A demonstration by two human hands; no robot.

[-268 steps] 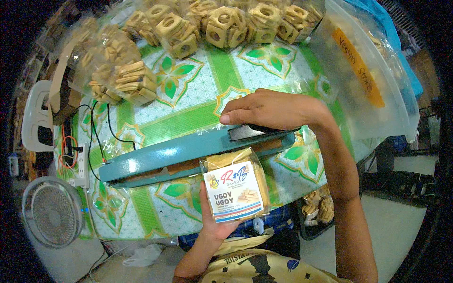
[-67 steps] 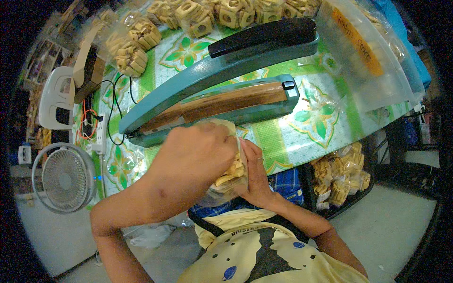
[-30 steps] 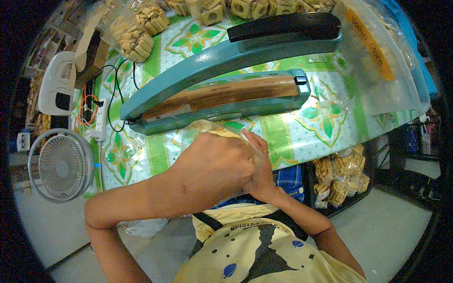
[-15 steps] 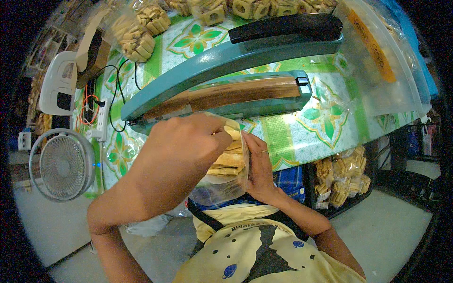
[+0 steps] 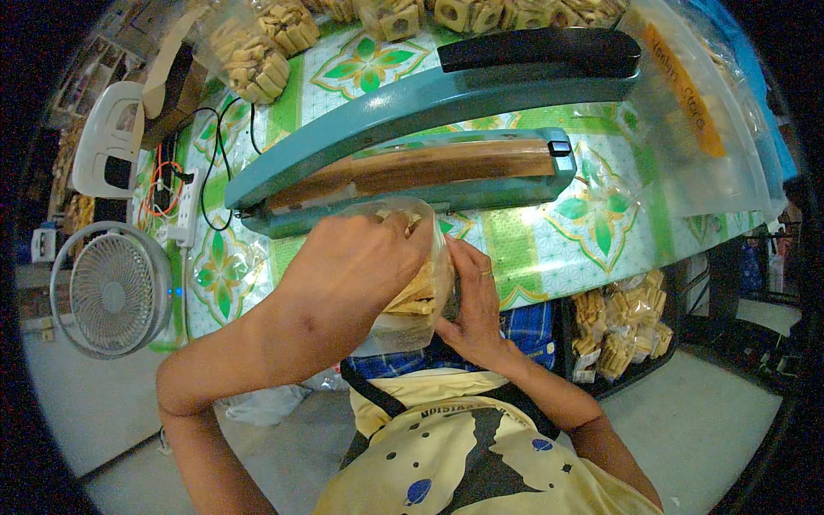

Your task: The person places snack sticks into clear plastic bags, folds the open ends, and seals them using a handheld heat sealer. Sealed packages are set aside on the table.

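Note:
A clear plastic bag (image 5: pixel 390 342) of pale yellow, stick-shaped baked pieces (image 5: pixel 419 296) stands at the table's near edge, in front of my body. My left hand (image 5: pixel 356 262) reaches over its mouth with fingers curled down inside the rim. The fingertips are hidden, so whatever they pinch cannot be made out. My right hand (image 5: pixel 474 300) grips the bag's right side, fingers along the plastic and thumb nearer me; a ring is on one finger. Just beyond the hands lies a teal impulse sealer (image 5: pixel 343 142) with its black-handled arm raised above a brown sealing strip.
Filled bags (image 5: pixel 257 73) line the table's far side. A translucent plastic bin (image 5: pixel 687 163) with an orange label stands at right. Left are a power strip (image 5: pixel 184 210) with cords, a fan (image 5: pixel 112 292) and a white chair (image 5: pixel 107 142). More packed bags (image 5: pixel 631 322) sit in a dark crate below.
My left hand has shifted slightly right, and its fingers sit deeper behind the bag's rim. The bag's mouth now rises higher around them. My right hand keeps its grip, and the view has shifted slightly.

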